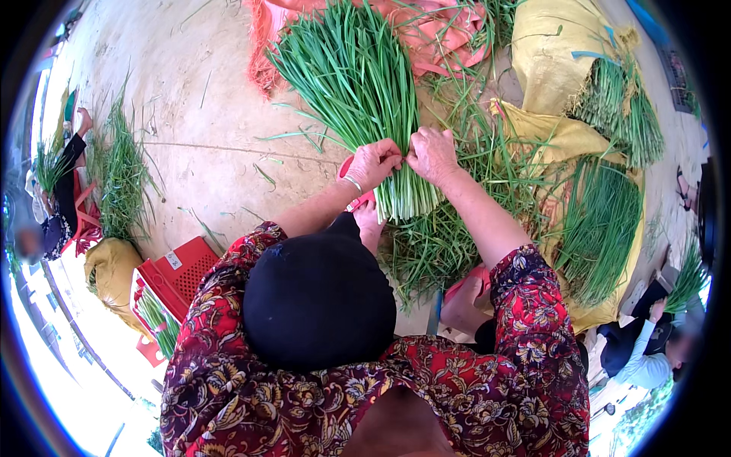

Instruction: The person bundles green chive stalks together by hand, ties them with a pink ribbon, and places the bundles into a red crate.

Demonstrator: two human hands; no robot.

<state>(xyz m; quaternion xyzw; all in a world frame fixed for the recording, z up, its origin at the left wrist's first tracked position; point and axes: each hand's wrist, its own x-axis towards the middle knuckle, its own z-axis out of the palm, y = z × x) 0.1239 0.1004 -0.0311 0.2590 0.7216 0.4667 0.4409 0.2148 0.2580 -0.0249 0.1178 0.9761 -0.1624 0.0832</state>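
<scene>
A large bundle of long green leafy stalks, like garlic chives (357,80), fans out away from me, its pale cut ends towards my feet. My left hand (377,164) is at the bundle's narrow waist, fingers pinched together, a thin bracelet on the wrist. Right beside it, my right hand (432,154) pinches at the same waist. The fingertips of both hands nearly meet on the front of the bundle. Whatever thin tie may lie between them is too small to make out. The bundle's lower part is above my sandalled foot (368,220).
Loose green trimmings (440,245) are heaped right of the bundle. A pink-red woven sheet (451,34) lies beyond. Yellow woven sacks (548,51) with more stalks (602,228) are at right. A red plastic crate (191,265) holds bundles at left. Other people sit at both far sides.
</scene>
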